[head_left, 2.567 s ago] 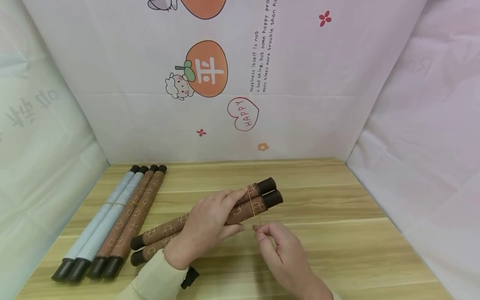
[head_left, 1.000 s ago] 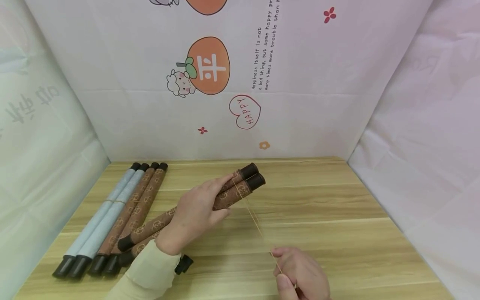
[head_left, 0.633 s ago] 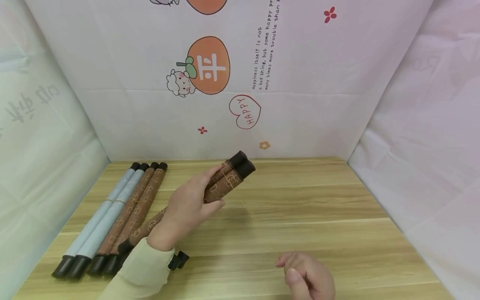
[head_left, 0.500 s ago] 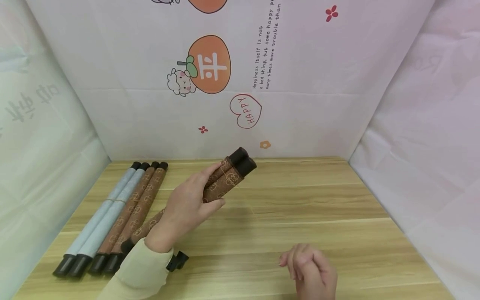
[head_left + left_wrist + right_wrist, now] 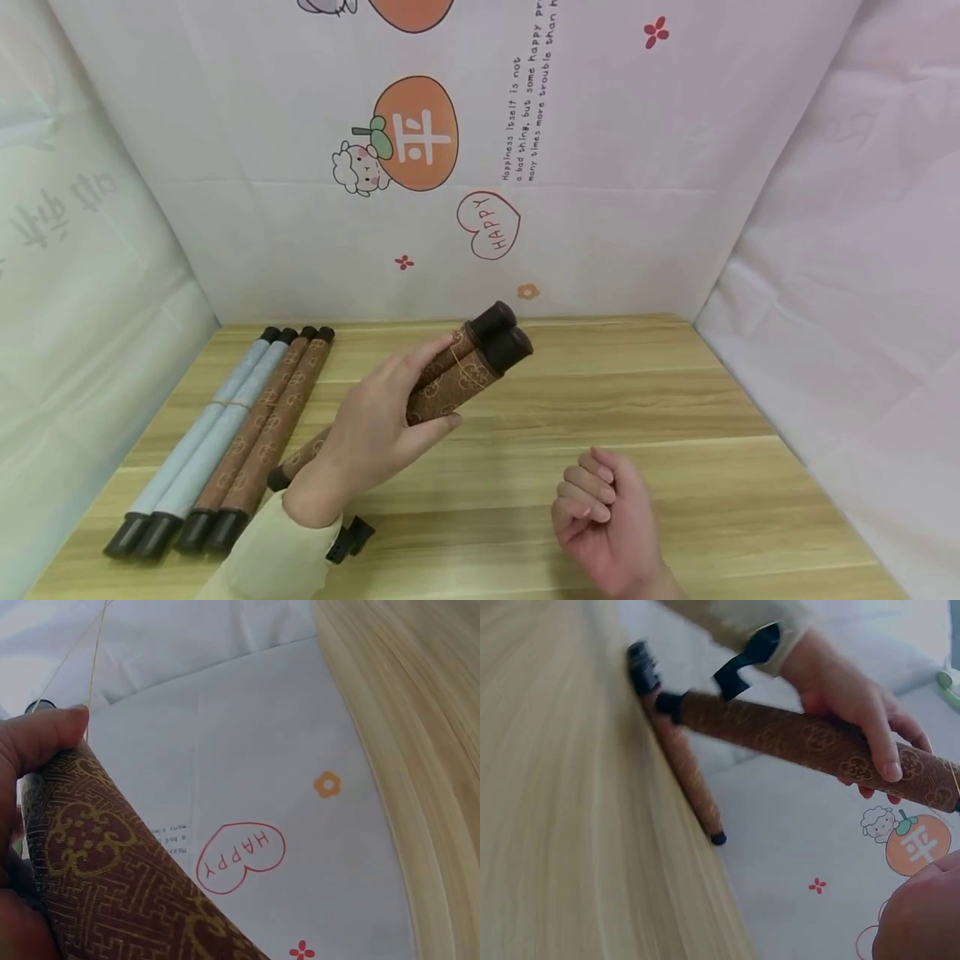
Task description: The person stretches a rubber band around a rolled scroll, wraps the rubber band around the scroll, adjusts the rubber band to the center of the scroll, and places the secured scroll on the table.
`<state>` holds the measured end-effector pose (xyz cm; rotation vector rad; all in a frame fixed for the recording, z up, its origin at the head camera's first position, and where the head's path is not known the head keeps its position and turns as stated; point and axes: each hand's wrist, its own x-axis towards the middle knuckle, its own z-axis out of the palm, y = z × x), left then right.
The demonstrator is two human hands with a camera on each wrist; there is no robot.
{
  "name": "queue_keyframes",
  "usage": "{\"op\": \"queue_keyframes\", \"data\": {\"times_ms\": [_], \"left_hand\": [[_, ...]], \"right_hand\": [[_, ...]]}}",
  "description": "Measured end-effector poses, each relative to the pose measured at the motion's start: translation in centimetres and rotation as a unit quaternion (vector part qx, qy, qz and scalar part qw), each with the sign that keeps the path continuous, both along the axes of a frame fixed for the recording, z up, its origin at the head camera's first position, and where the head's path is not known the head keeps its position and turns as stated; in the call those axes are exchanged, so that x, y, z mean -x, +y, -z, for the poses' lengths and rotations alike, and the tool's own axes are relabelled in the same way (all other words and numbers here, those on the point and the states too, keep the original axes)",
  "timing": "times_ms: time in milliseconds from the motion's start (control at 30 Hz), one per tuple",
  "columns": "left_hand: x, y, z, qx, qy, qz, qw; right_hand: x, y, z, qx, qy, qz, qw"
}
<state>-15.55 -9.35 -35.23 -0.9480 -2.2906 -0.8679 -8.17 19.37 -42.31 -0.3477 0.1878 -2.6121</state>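
My left hand (image 5: pixel 367 417) grips two brown patterned scrolls (image 5: pixel 450 387) with black end caps, raised at a tilt above the table. A thin yellowish rubber band (image 5: pixel 471 368) loops round them near the far end. In the left wrist view, two taut strands of the rubber band (image 5: pixel 98 656) run away from the scrolls. My right hand (image 5: pixel 607 521) is curled, palm side up, to the right of the scrolls. The strands lead off toward it, but their end in its fingers is hidden. The right wrist view shows the held scroll (image 5: pixel 780 739) under the left hand.
On the left lie two pale blue scrolls (image 5: pixel 198 442) and two brown scrolls (image 5: pixel 273 417), side by side, each pair banded. The wooden table (image 5: pixel 712 500) ends at a printed white cloth backdrop (image 5: pixel 600 250), with cloth walls on both sides.
The band has been pulled out from the scrolls by my right hand, which moved right and nearer, then turned palm up. My left hand has lifted and tilted the two scrolls.
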Motion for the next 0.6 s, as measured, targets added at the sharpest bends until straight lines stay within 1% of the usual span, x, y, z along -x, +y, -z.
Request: {"op": "queue_keyframes", "data": {"times_ms": [33,100,167,267,433,533,600], "left_hand": [[-0.1,0.1,0.1,-0.001,0.008,0.012,0.9999],[-0.1,0.2,0.1,0.001,0.023,0.036,0.9991],[-0.1,0.3,0.3,0.003,0.039,0.061,0.9974],[-0.2,0.5,0.4,0.006,0.054,0.091,0.9944],[-0.4,0.8,0.3,0.009,0.082,0.127,0.9885],[-0.6,1.0,0.3,0.021,0.107,0.142,0.9839],[-0.8,1.1,0.3,0.032,0.118,0.144,0.9821]], "right_hand": [[0.2,-0.1,0.0,0.027,-0.008,-0.019,0.9994],[0.6,-0.3,-0.2,0.052,-0.011,-0.035,0.9980],[1.0,-0.5,-0.6,0.053,-0.001,-0.034,0.9980],[1.3,-0.9,-1.3,0.040,0.025,-0.023,0.9986],[1.6,-1.5,-2.2,0.036,0.051,-0.027,0.9977],[1.8,-1.6,-2.4,0.057,0.063,-0.051,0.9951],[1.9,-1.7,-2.5,0.072,0.075,-0.067,0.9923]]}}
